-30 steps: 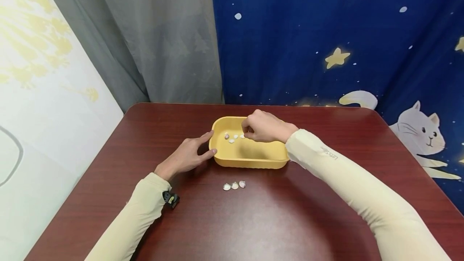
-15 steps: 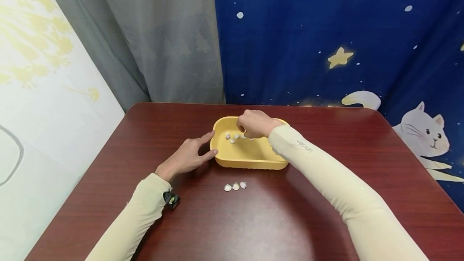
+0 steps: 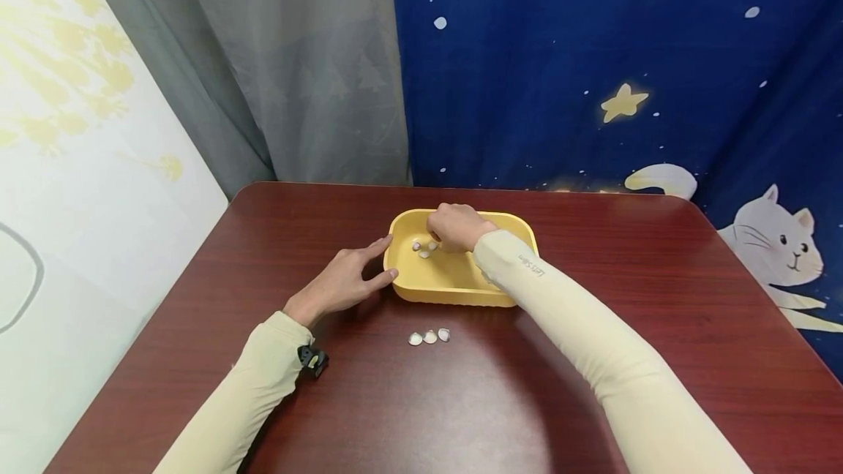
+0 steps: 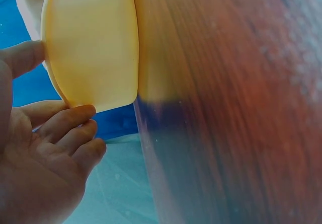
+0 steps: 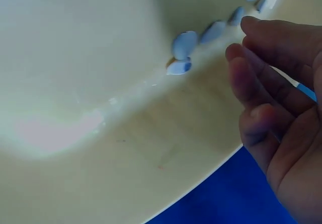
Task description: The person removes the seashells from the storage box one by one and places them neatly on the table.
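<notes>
A yellow rectangular basin (image 3: 454, 297) with rounded corners stands on the table. My left hand (image 3: 342, 280) touches its left end, thumb and index finger spread apart along the rim; the left wrist view shows its fingertips against the outer wall (image 4: 95, 48). Inside the basin is my right hand (image 3: 454, 227), fingers bent downward. In the right wrist view its fingertips are right beside a row of small pale seashells, including one shell (image 5: 184, 45) close to the basin wall; nothing shows between the fingers. Three more seashells (image 3: 430, 336) lie in a row on the table in front.
The dark red wooden table (image 3: 316, 218) ends at a rounded back edge. Behind it hang a grey curtain (image 3: 316, 72) and a blue curtain (image 3: 514, 72) with stars and a cat. A white panel (image 3: 85, 167) rises at the left.
My right hand has moved left and lower into the basin, over the shells. My left hand stays at the basin's left end, and the three shells in front still lie there.
</notes>
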Available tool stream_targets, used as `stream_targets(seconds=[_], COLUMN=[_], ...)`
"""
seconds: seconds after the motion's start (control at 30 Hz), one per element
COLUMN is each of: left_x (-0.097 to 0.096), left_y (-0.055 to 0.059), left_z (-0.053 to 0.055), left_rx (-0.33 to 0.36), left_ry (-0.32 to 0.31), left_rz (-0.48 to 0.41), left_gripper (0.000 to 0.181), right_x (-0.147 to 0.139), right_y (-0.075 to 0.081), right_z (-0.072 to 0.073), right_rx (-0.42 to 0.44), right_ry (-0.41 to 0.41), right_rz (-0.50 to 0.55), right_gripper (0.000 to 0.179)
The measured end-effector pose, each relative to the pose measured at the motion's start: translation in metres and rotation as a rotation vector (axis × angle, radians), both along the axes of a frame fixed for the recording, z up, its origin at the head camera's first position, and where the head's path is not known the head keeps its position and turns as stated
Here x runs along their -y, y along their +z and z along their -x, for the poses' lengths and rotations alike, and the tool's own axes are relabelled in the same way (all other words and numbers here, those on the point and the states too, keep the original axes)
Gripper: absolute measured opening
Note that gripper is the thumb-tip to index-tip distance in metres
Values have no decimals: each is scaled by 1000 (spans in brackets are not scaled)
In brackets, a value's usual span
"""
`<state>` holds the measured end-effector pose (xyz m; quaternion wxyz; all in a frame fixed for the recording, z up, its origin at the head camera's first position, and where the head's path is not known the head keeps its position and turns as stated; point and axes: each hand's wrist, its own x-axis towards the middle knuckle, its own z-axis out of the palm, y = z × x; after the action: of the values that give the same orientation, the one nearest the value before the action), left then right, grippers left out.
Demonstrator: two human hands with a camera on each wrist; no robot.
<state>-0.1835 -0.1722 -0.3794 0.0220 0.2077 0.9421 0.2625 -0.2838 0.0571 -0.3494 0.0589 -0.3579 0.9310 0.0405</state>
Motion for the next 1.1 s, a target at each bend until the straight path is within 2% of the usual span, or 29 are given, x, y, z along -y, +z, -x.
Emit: stream_targets(seconds=[0.4,0.6,0.93,1.1], left_x=[-1,0,0,0], left_y=[1,0,0,0], left_z=[3,2,2,1], left_rx=[2,-3,15,1], left_ry=[-2,-3,7,0], left_rz=[10,2,-11,-8], left_gripper=[72,72,72,72], right_x=[-7,-4,-2,0], right_y=[-14,-19,-19,-21], right_z=[3,5,1,1], right_rx=[-20,-60,-83,-108], right_ry=[-20,-34,-56,-40], right_rz=[53,56,27,-25], right_gripper=[26,23,15,12])
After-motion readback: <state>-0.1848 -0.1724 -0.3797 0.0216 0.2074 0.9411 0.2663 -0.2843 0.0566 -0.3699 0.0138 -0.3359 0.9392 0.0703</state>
